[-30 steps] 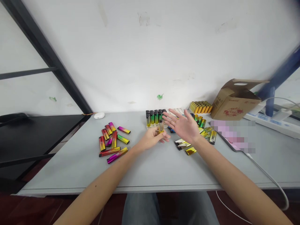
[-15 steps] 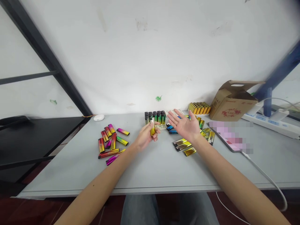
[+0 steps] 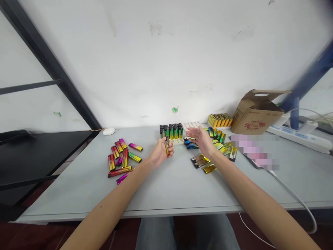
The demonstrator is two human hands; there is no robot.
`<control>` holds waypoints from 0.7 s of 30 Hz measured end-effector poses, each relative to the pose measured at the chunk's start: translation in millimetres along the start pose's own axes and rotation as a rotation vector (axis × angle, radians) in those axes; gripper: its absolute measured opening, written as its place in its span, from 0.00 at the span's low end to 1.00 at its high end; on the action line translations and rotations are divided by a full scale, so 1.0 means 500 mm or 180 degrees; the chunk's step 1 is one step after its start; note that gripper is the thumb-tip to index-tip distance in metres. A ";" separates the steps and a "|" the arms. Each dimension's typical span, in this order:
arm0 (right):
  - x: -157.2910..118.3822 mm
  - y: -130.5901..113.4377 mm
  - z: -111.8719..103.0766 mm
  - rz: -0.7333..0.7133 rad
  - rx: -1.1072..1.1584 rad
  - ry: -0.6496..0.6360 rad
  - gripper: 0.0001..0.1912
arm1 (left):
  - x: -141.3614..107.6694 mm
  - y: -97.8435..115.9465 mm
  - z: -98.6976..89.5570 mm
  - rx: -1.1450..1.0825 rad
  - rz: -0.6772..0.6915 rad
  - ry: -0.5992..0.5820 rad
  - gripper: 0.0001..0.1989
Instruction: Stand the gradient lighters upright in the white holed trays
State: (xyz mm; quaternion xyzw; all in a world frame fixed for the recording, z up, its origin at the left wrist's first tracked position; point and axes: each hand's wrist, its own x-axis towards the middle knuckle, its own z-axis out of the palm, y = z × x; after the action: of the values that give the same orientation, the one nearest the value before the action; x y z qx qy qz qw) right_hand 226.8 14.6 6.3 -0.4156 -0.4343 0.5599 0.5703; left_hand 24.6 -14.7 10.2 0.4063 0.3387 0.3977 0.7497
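Over to the grey table (image 3: 65, 198): loose lighters (image 3: 122, 156) scattered left, upright lighters (image 3: 171, 132) packed in a white tray (image 3: 191, 125) dead ahead! Trouble spot: rows knocked over by a stray brush, or a drop through a slack hold. Clamped in the curled left grip (image 3: 159, 156), one lighter (image 3: 167, 146), just in front of the rows; right grip (image 3: 200, 140) wide open, empty, hovering beside the tray.

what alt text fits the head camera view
A person's left hand holds a lighter in front of a white tray of standing lighters, right hand open beside it, loose metallic lighters scattered on a grey table.
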 end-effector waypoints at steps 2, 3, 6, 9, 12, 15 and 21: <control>0.003 0.004 -0.001 -0.0016 -0.0010 0.0007 0.24 | -0.002 0.001 0.002 0.0050 0.0049 0.0059 0.17; 0.005 0.007 -0.001 -0.0025 -0.0018 0.0008 0.24 | -0.003 0.003 0.003 0.0071 0.0082 0.0090 0.16; 0.007 0.012 -0.002 -0.0028 -0.0037 -0.0002 0.23 | -0.005 0.007 0.008 0.0115 0.0191 0.0163 0.15; 0.007 0.014 -0.002 -0.0014 -0.0084 -0.0024 0.23 | -0.006 0.009 0.010 0.0132 0.0256 0.0209 0.14; 0.006 0.015 -0.002 -0.0014 -0.0168 -0.0040 0.23 | -0.004 0.006 0.009 0.0148 0.0224 0.0176 0.15; 0.007 0.017 -0.002 -0.0026 -0.0215 -0.0063 0.23 | -0.003 0.001 0.006 0.0184 0.0170 0.0149 0.15; 0.009 0.021 -0.003 -0.0037 -0.0302 -0.0128 0.23 | 0.000 -0.003 0.001 0.0193 0.0109 0.0176 0.18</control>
State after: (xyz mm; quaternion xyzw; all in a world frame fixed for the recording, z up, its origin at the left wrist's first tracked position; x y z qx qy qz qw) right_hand 225.4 19.6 -4.1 -0.4284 -0.4741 0.5435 0.5443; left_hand 25.5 -15.6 9.4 0.4235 0.3641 0.4111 0.7204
